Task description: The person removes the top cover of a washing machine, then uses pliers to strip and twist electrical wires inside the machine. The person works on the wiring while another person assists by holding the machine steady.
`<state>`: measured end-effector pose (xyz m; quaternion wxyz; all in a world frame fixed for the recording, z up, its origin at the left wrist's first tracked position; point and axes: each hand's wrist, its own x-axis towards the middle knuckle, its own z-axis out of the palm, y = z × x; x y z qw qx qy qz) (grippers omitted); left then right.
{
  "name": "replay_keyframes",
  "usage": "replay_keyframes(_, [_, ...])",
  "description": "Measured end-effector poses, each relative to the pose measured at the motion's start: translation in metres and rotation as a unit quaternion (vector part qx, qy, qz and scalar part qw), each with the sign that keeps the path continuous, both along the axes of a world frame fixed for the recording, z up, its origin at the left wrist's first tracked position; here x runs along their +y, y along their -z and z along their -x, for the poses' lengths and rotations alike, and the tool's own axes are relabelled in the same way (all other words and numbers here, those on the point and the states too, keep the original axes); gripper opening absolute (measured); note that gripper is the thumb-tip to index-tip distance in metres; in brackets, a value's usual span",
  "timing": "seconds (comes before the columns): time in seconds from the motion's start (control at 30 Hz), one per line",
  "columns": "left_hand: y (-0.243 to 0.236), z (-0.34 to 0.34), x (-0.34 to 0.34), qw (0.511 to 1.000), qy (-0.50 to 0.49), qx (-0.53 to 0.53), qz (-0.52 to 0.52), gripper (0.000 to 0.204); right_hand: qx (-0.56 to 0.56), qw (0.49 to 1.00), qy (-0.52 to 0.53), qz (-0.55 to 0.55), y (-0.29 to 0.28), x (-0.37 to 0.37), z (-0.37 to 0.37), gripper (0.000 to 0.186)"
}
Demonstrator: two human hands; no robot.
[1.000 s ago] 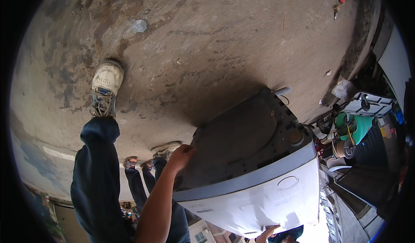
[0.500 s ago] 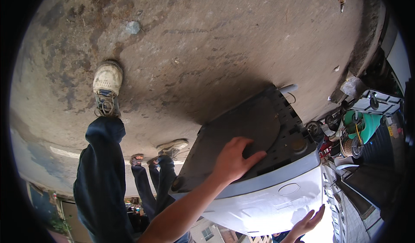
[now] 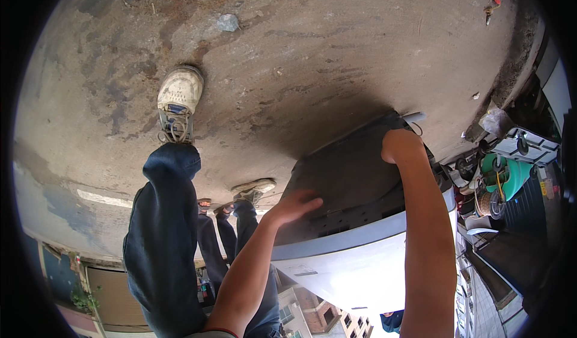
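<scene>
A large white appliance (image 3: 348,272) leans with its black plastic base (image 3: 345,172) facing up toward me. My left hand (image 3: 296,204), blurred but with thumb apart and fingers open, is over the lower left of that base. My right hand (image 3: 401,147) is closed at the base's upper right, its fingertips hidden, so what they grip cannot be made out. A grey hose end (image 3: 413,117) pokes out beyond the base's top corner.
Stained concrete ground (image 3: 300,49) holds a small stone (image 3: 228,23). Legs in jeans with white sneakers (image 3: 180,94) and another person's sandalled feet (image 3: 204,204) are at left. Trolleys (image 3: 526,145), a green plastic item (image 3: 511,175) and clutter line the right. Buildings (image 3: 330,314) show below.
My right hand has risen from the white side's lower edge to the upper black base. My left hand went right, then back left across the base. The view has shifted slightly.
</scene>
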<state>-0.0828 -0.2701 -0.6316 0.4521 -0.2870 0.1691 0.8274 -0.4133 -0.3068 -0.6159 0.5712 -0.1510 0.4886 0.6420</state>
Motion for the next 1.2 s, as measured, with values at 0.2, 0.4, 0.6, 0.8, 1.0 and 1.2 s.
replay_keyframes(0.2, [0.021, -0.073, 0.057, 0.971, 0.198, -0.090, 0.103, 0.066, 0.109, 0.993, 0.018, 0.030, 0.006, 0.013, -0.005, 0.032])
replay_keyframes(0.4, [0.017, -0.077, 0.067, 0.968, 0.172, -0.107, 0.149, 0.041, 0.161, 0.986, 0.015, 0.047, 0.004, 0.025, 0.004, 0.033])
replay_keyframes(0.6, [0.002, -0.062, 0.066, 0.961, 0.151, -0.121, 0.200, 0.032, 0.152, 0.988, 0.018, 0.017, 0.007, 0.026, 0.012, 0.037])
replay_keyframes(0.8, [-0.005, -0.061, 0.061, 0.959, 0.125, -0.140, 0.211, 0.034, 0.090, 0.995, 0.012, -0.051, 0.009, 0.013, 0.018, 0.037])
replay_keyframes(1.0, [-0.020, -0.050, 0.059, 0.957, 0.127, -0.161, 0.207, 0.032, 0.098, 0.994, 0.001, -0.054, 0.011, 0.030, 0.020, 0.034])
replay_keyframes(1.2, [-0.031, -0.039, 0.076, 0.957, 0.150, -0.139, 0.206, 0.030, 0.086, 0.993, 0.008, -0.076, 0.005, 0.036, 0.027, 0.034])
